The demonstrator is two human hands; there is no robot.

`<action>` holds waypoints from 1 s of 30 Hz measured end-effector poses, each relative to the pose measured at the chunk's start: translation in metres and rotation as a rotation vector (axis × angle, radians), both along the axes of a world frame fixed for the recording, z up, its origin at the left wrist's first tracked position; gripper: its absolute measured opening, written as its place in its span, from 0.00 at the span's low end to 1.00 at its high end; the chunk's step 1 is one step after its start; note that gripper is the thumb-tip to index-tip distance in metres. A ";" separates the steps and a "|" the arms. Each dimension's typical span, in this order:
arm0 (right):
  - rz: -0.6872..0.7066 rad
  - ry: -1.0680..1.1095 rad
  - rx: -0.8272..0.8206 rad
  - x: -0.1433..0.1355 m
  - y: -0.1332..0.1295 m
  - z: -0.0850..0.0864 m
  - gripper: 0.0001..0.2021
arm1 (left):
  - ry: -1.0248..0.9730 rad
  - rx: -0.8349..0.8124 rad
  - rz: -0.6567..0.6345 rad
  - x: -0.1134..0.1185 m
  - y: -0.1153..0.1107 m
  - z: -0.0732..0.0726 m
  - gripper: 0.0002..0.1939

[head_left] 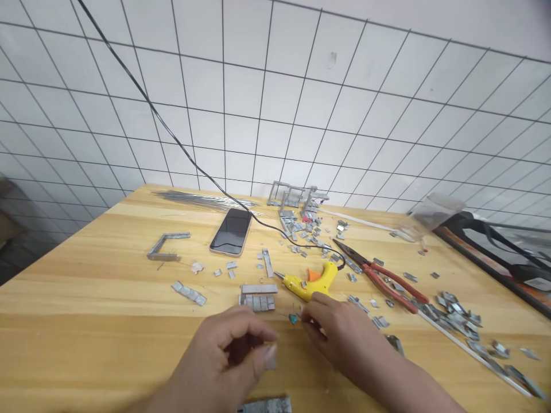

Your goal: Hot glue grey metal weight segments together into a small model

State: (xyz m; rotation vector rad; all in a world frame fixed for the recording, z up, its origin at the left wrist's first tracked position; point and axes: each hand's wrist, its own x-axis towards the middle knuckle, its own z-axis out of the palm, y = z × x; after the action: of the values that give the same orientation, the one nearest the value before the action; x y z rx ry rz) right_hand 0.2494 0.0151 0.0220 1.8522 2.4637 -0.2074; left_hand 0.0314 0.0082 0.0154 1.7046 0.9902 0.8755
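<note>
My left hand point(230, 350) is closed in a pinch, with a small flat grey metal piece point(271, 358) between thumb and fingers. To its right, my right hand point(333, 324) has its fingers curled together low over the table; what they hold, if anything, is hidden. Beside those fingertips lies a tiny teal bit point(293, 318). Just beyond is a yellow hot glue gun point(303, 287) with an orange trigger, lying on its side, nozzle to the left. Ahead of my left hand rests a flat assembly of grey metal strips point(258, 298). Another grey strip point(266, 406) shows at the bottom edge.
A phone point(231, 231) lies beyond, near thin metal rods point(202, 199). Red-handled pliers point(383, 281) and scattered metal scraps point(458, 315) are on the right. Small metal frames point(297, 198) stand by the tiled wall. A black cord point(189, 155) hangs across to the glue gun.
</note>
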 end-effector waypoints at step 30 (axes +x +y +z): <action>-0.069 0.922 -0.178 -0.021 -0.019 -0.006 0.02 | -0.138 -0.635 0.063 0.016 0.007 -0.003 0.16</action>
State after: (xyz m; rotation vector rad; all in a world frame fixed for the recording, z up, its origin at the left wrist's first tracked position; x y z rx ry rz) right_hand 0.2286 -0.0037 0.0163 2.0455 2.6948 -1.5294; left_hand 0.0473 0.0150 0.0127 1.0666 1.0867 0.6156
